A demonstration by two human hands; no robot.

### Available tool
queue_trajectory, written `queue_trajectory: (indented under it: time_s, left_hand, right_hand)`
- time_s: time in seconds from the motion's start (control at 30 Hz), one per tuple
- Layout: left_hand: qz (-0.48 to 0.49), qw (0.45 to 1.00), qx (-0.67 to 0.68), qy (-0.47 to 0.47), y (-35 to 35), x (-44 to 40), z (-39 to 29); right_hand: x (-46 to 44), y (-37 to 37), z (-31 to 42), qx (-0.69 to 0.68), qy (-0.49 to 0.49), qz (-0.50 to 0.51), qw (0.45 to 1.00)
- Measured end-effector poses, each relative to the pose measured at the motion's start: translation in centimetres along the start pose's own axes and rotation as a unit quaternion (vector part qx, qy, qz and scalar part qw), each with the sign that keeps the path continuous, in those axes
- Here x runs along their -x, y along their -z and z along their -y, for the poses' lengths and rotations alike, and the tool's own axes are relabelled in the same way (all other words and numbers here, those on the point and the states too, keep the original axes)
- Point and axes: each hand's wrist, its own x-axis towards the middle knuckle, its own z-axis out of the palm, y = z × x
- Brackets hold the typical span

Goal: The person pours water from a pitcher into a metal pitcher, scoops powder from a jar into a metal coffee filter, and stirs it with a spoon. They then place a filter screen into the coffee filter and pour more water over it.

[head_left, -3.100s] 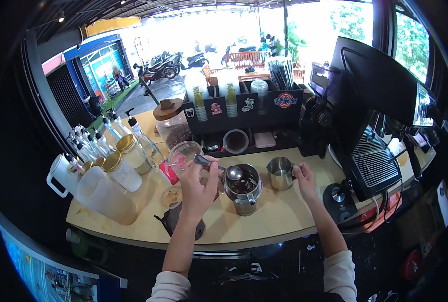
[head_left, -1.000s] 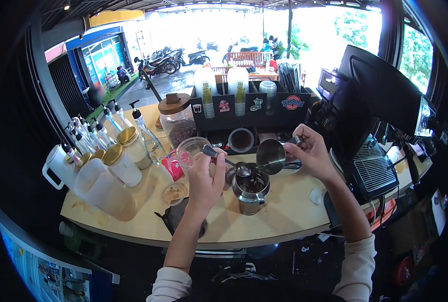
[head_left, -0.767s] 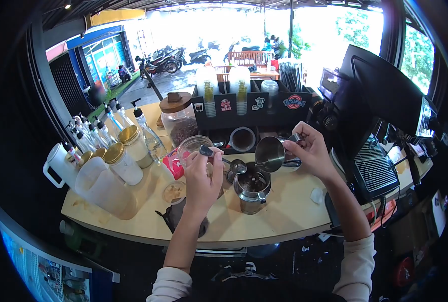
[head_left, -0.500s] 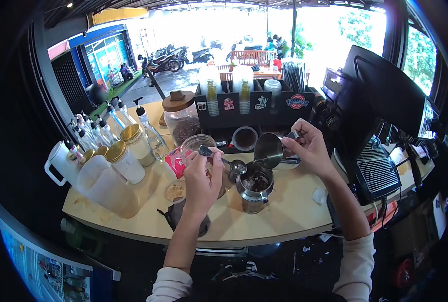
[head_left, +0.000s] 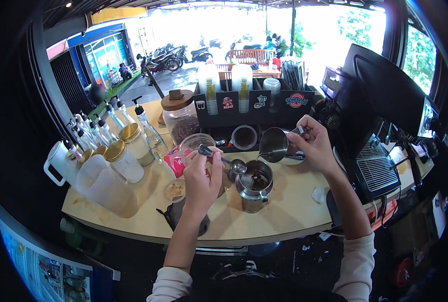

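My left hand (head_left: 202, 173) is closed on the dark handle of a metal spoon (head_left: 238, 166), whose bowl hangs at the left rim of a metal pot (head_left: 254, 200). Dark wet contents and a perforated inner wall show inside the pot. In my right hand (head_left: 312, 141) is the handle of a small steel pitcher (head_left: 273, 145), tilted left above the pot. A thin stream runs from the pitcher's lip into it. Just beyond my left hand stands a clear plastic container (head_left: 196, 143). A dark cloth-like item (head_left: 202, 225) lies partly behind my left wrist.
Gold-lidded jars (head_left: 125, 163), pump bottles (head_left: 151, 132) and a large translucent pitcher (head_left: 105, 189) stand left. A wooden-lidded jar (head_left: 179, 118) and black cup organizer (head_left: 256, 113) line the back. A machine with a drip grate (head_left: 375, 163) is right.
The steel pitcher first stood on the counter; my right hand has raised and tilted it over the pot. Lately it shifted slightly right. My left hand still holds the spoon.
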Motion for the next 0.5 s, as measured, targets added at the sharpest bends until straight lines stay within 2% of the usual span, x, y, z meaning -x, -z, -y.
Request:
queue_trajectory:
  time_s: [0.37,0.5]
  left_hand:
    - [0.001,1.000,0.010,-0.007,-0.5,0.0,-0.2]
    - [0.004,1.000,0.005,0.002,-0.6,0.2,-0.5]
  right_hand:
    - [0.8,0.9,0.8,0.043,0.020,0.005,0.999]
    - [1.0,0.2,2.0,0.001,0.001,0.007,1.000]
